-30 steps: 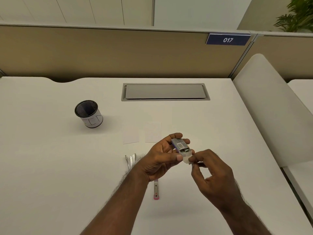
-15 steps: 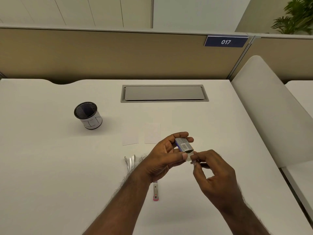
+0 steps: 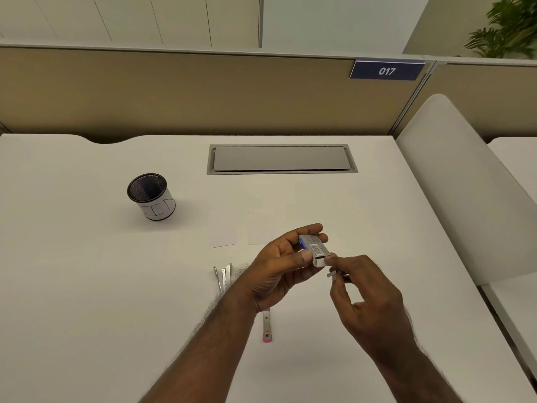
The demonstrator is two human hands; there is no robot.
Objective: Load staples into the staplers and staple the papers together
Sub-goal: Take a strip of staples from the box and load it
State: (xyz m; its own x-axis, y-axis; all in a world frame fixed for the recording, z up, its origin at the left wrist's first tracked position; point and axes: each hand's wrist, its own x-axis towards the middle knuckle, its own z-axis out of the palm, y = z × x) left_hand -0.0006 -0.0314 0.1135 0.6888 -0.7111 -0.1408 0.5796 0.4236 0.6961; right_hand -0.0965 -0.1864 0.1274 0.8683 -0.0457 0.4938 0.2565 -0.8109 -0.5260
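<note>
One strip of staples (image 3: 332, 274), a second ago still in the box, now sits pinched in the right hand (image 3: 366, 295), clear of the staple box (image 3: 314, 249) gripped by the left hand (image 3: 283, 267) above the tabletop (image 3: 87, 286). Loading the open stapler (image 3: 223, 275) lying beside the left wrist likely comes next.

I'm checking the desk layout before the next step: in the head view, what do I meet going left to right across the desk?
mesh pen cup → open stapler parts → two paper slips → left hand holding the staple box → right hand pinching a staple strip → white side panel.
</note>
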